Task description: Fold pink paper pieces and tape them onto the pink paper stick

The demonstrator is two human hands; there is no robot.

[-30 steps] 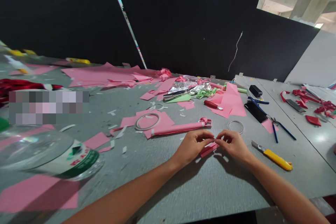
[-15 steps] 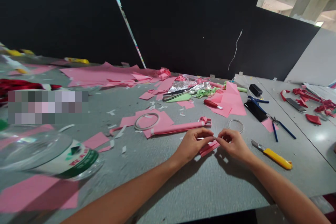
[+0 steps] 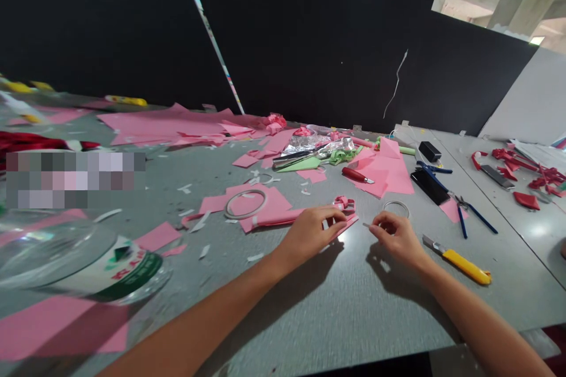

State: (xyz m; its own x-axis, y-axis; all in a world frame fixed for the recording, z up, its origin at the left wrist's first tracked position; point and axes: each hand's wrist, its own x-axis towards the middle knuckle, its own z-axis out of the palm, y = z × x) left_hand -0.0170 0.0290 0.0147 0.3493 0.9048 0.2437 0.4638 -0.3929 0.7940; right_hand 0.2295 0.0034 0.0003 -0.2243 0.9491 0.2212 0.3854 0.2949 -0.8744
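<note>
My left hand [image 3: 313, 230] is closed on a folded pink paper strip [image 3: 349, 225], whose end shows past the fingertips. Most of that strip is hidden under the hand. Just behind it lies a long pink paper roll [image 3: 278, 217] with a small folded pink paper piece [image 3: 345, 203] by its right end. Held apart to the right, my right hand [image 3: 395, 237] pinches a tiny whitish strip [image 3: 367, 225], too small to identify surely. A thin ring [image 3: 398, 206] lies just beyond the right hand, and a yellow utility knife [image 3: 466, 265] rests to its right.
A clear plastic bottle [image 3: 132, 268] lies at left near pink sheets [image 3: 66, 327]. A larger ring [image 3: 230, 210], a red-handled knife [image 3: 357, 175], scissors [image 3: 300, 156], pliers [image 3: 471, 212] and a phone [image 3: 430, 187] lie around the table. A black panel [image 3: 300, 29] stands behind.
My hands have drawn apart. The left has shifted left and slightly back with the pink strip, while the right has moved a little right, with the tiny whitish strip between its fingertips.
</note>
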